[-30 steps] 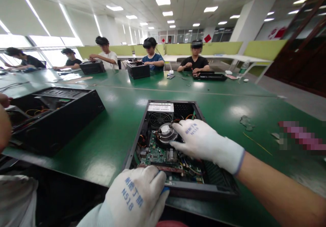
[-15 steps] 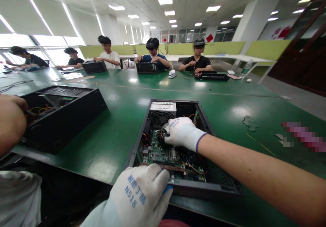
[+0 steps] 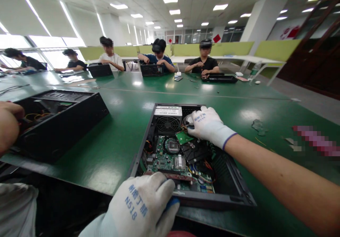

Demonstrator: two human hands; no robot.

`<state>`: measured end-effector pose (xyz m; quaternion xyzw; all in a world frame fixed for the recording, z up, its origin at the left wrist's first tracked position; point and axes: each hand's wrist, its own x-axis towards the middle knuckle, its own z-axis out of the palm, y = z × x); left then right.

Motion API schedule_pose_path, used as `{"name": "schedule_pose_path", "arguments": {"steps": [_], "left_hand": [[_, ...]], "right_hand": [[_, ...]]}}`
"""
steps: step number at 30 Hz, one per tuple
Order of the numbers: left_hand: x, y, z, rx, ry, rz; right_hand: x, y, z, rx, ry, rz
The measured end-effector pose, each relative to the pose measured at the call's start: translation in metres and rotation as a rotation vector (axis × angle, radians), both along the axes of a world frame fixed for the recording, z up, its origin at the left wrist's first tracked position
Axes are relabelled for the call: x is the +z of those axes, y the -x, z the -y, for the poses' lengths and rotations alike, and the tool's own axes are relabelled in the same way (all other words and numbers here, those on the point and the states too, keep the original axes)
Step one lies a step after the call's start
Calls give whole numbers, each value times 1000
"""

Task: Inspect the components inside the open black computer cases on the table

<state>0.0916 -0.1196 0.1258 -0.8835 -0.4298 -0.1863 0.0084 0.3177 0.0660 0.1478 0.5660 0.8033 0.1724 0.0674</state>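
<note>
An open black computer case [image 3: 225, 201] lies on the green table in front of me. Inside are the motherboard [image 3: 164, 159] with its bare CPU socket [image 3: 173, 146], the power supply [image 3: 168, 123] and a hard drive [image 3: 196, 152]. My right hand [image 3: 208, 123], in a white glove, is closed around a round silvery CPU cooler [image 3: 188, 119], with wires hanging below it at the case's far right; the palm hides part of it. My gloved left hand [image 3: 148, 201] grips the near rim of the case, its fingertips partly hidden.
Left of me, another person's arm [image 3: 7, 127] reaches into a second black case [image 3: 66, 127]. Across the table [image 3: 122, 123], several people work at cases. To the right lie a crumpled clear plastic piece [image 3: 259, 127] and a pixelated pink object [image 3: 316, 140].
My right hand has moved right and away from me with the CPU cooler, uncovering the CPU socket and a green circuit board. My left hand stays on the rim.
</note>
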Motion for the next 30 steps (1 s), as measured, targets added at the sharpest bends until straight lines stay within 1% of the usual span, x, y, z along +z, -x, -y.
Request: {"name": "schedule_pose_path", "arguments": {"steps": [4,8,10,12,13,16,18,20,23,26,30], "left_hand": [[9,4,-4,-15,-42,46],[16,9,-17,24,26,10],[17,8,-31,16,50,-60],[18,3,-51,-6,95,-143],[18,-2,-62,6,139,-176],[17,-21,-99,100,358,-288],[13,-35,-124,137,455,-410],[6,-45,-145,145,510,-511],[-8,-56,-169,124,555,-592],[-21,-63,-182,116,587,-651],[-34,-68,-189,134,555,-656]], "right_hand": [[-12,-10,-11,-24,-34,-33],[-14,-17,-11,-13,-66,-82],[-15,-19,-8,-7,-73,-118],[-15,-21,-4,-5,-83,-164],[-16,-23,-2,-1,-88,-186],[-16,-26,2,8,-92,-233],[-16,-27,4,11,-85,-252],[-15,-28,6,16,-77,-270],[-15,-29,6,21,-71,-291],[-17,-30,5,23,-73,-323],[-19,-33,5,31,-57,-364]]}}
